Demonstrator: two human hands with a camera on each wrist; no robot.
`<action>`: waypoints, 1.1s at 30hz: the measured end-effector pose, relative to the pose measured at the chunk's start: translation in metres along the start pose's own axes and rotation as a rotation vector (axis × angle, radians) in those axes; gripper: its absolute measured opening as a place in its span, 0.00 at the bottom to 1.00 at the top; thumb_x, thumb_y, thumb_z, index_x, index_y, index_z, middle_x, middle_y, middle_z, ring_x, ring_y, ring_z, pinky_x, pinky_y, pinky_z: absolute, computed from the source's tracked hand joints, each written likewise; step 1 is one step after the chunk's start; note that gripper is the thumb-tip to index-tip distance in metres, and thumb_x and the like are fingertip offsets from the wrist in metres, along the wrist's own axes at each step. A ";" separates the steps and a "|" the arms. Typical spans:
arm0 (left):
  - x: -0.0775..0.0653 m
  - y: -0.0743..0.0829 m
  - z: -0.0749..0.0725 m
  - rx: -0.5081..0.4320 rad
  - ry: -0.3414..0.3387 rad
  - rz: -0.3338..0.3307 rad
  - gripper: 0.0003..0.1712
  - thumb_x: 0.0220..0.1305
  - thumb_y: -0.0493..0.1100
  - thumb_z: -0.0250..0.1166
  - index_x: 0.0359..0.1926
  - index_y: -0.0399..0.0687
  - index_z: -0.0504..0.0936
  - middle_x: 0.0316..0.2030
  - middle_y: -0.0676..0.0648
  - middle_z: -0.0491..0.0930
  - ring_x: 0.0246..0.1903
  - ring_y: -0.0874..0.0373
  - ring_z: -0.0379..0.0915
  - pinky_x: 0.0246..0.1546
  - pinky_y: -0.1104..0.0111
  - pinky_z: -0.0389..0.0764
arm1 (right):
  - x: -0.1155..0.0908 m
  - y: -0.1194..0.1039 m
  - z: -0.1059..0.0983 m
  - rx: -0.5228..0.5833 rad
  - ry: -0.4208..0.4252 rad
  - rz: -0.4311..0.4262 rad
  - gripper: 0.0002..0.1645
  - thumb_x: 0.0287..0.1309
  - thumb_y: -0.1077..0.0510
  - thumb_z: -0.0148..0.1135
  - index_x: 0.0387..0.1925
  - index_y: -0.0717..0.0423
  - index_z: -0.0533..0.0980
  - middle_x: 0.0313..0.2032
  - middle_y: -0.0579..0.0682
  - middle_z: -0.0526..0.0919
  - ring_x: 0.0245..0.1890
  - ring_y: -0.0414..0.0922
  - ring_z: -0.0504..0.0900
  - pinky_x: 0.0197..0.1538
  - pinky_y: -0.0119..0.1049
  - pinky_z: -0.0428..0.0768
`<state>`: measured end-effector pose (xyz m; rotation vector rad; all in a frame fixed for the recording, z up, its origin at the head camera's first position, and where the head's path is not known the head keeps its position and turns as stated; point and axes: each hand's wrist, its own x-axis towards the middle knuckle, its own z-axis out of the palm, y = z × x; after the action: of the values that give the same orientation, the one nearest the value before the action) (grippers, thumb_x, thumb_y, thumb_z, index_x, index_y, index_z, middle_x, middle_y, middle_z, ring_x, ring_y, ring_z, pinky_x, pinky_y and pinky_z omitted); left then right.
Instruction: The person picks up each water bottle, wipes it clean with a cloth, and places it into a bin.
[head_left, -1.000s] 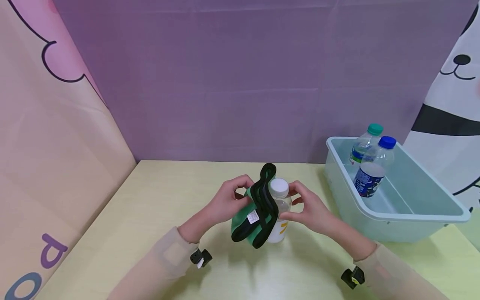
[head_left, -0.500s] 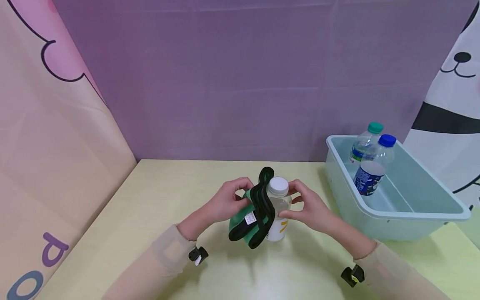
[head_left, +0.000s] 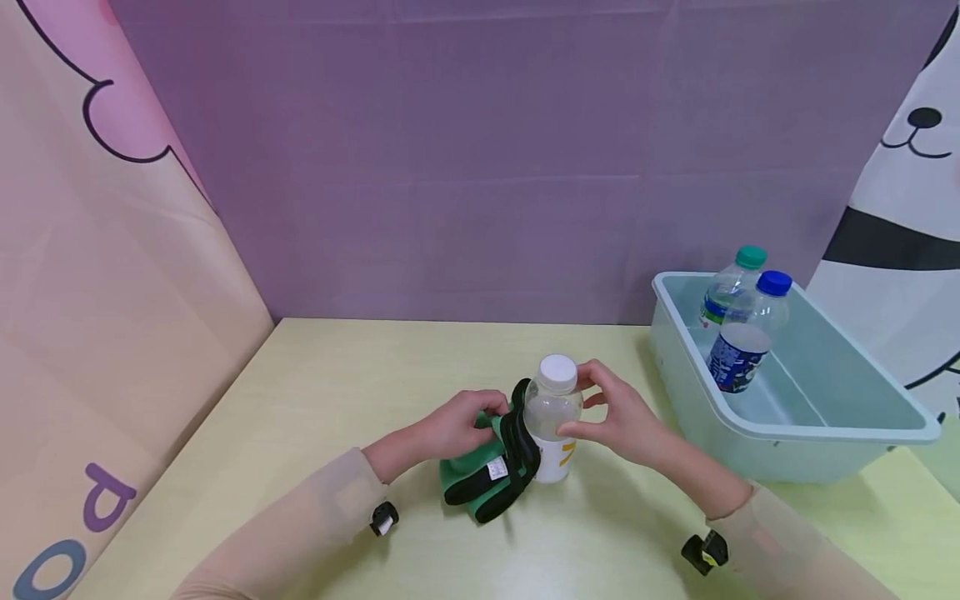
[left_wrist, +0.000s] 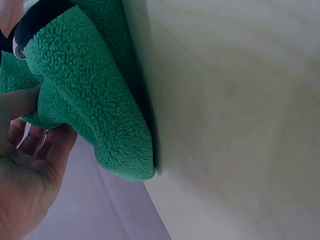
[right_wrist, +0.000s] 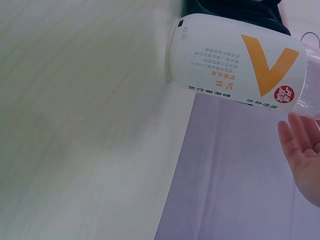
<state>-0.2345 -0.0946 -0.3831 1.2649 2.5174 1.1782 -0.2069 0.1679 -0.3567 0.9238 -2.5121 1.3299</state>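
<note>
A green fleecy cloth item with thick black edging and a small white tag sits low over the table, left of a clear bottle. My left hand pinches its top between thumb and fingers. In the left wrist view the fleece spreads from the hand down toward the tabletop. The bottle stands upright with a white cap and white label. My right hand holds it around the shoulder from the right. An orange V marks the bottle label in the right wrist view.
A pale blue bin stands on the table at the right. Inside it are a green-capped bottle and a blue-capped bottle. Behind the table hangs a purple backdrop.
My left hand has lowered the green fleecy item and shifted it slightly left, uncovering more of the bottle. The right hand and bottle have stayed nearly still.
</note>
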 end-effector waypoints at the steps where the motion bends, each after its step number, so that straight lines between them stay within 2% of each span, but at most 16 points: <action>1: -0.001 0.001 0.000 0.001 0.006 -0.008 0.12 0.56 0.24 0.61 0.31 0.46 0.75 0.30 0.55 0.73 0.33 0.61 0.67 0.41 0.68 0.72 | 0.000 0.000 0.000 0.002 0.000 -0.002 0.33 0.45 0.61 0.77 0.50 0.62 0.68 0.46 0.54 0.78 0.47 0.51 0.77 0.45 0.41 0.80; 4: -0.002 0.003 0.000 -0.007 0.041 -0.021 0.13 0.56 0.24 0.60 0.32 0.46 0.75 0.31 0.54 0.74 0.34 0.59 0.68 0.41 0.67 0.73 | 0.000 0.000 0.001 0.006 0.006 -0.016 0.33 0.44 0.62 0.77 0.50 0.62 0.68 0.46 0.54 0.78 0.46 0.51 0.77 0.45 0.41 0.80; 8: -0.002 0.010 -0.002 -0.094 0.128 -0.041 0.14 0.56 0.22 0.59 0.33 0.45 0.75 0.32 0.53 0.74 0.37 0.56 0.69 0.35 0.67 0.75 | 0.001 0.001 0.001 0.007 0.011 -0.028 0.33 0.43 0.63 0.78 0.50 0.63 0.69 0.45 0.54 0.78 0.46 0.51 0.77 0.44 0.41 0.80; 12: 0.002 0.021 -0.007 -0.190 0.207 -0.034 0.11 0.58 0.23 0.59 0.33 0.43 0.76 0.31 0.51 0.76 0.38 0.54 0.71 0.28 0.69 0.78 | 0.000 0.001 0.000 0.006 0.004 -0.016 0.33 0.44 0.62 0.77 0.51 0.62 0.69 0.47 0.54 0.78 0.46 0.51 0.76 0.45 0.40 0.80; 17: 0.006 0.034 -0.015 -0.247 0.267 -0.015 0.09 0.60 0.24 0.60 0.34 0.40 0.77 0.31 0.48 0.79 0.37 0.54 0.73 0.31 0.67 0.81 | 0.001 0.003 -0.001 0.017 -0.008 -0.019 0.33 0.45 0.62 0.77 0.51 0.62 0.69 0.47 0.54 0.78 0.47 0.51 0.76 0.45 0.40 0.80; 21: 0.010 0.042 -0.020 -0.263 0.277 0.006 0.07 0.61 0.26 0.61 0.36 0.39 0.78 0.32 0.48 0.79 0.37 0.53 0.74 0.33 0.65 0.82 | 0.000 0.003 -0.001 0.028 -0.013 -0.022 0.33 0.45 0.62 0.76 0.51 0.62 0.69 0.47 0.54 0.78 0.46 0.50 0.76 0.45 0.40 0.80; 26: 0.011 0.046 -0.022 -0.258 0.263 -0.003 0.07 0.61 0.26 0.60 0.36 0.39 0.78 0.32 0.48 0.79 0.38 0.54 0.73 0.33 0.65 0.82 | 0.000 0.003 -0.002 0.039 -0.018 -0.037 0.33 0.44 0.63 0.77 0.51 0.63 0.69 0.46 0.54 0.78 0.46 0.50 0.76 0.44 0.39 0.79; 33: 0.008 0.042 -0.021 -0.215 0.218 -0.026 0.08 0.61 0.25 0.59 0.35 0.41 0.77 0.33 0.48 0.78 0.38 0.55 0.72 0.32 0.67 0.81 | 0.001 0.002 -0.002 0.027 -0.020 -0.029 0.33 0.45 0.63 0.77 0.51 0.63 0.69 0.47 0.54 0.78 0.46 0.50 0.76 0.44 0.40 0.80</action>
<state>-0.2206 -0.0864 -0.3385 1.1026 2.4540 1.6091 -0.2086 0.1699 -0.3563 0.9794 -2.4918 1.3560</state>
